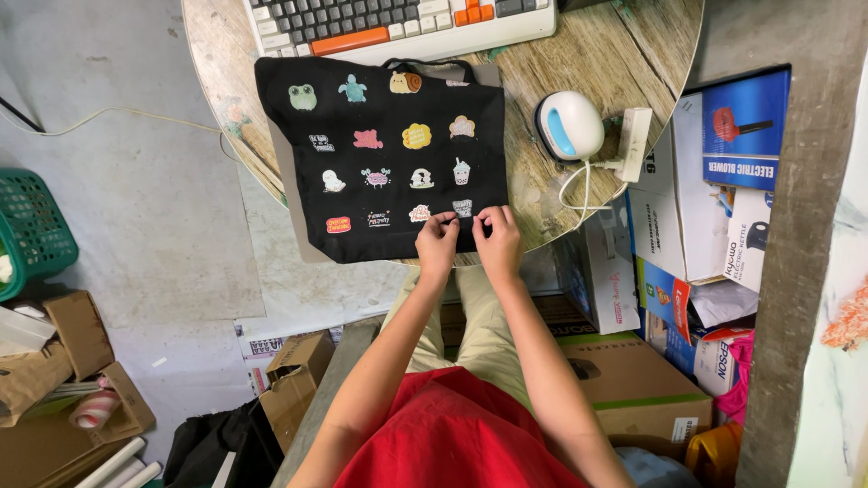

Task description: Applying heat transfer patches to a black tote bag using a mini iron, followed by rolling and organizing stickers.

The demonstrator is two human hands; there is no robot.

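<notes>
A black tote bag (380,154) lies flat on a round wooden table (624,54), covered with rows of small colourful patches. My left hand (438,242) and my right hand (498,237) rest on the bag's near right corner. Their fingertips pinch at a small pale patch (462,208) in the bottom row. Neither hand lifts the bag.
A keyboard (398,23) with orange keys lies at the table's far edge. A small white and blue heat press (568,125) sits right of the bag, its cord running to a power strip (633,143). Cardboard boxes (696,190) crowd the right; a green basket (32,230) stands left.
</notes>
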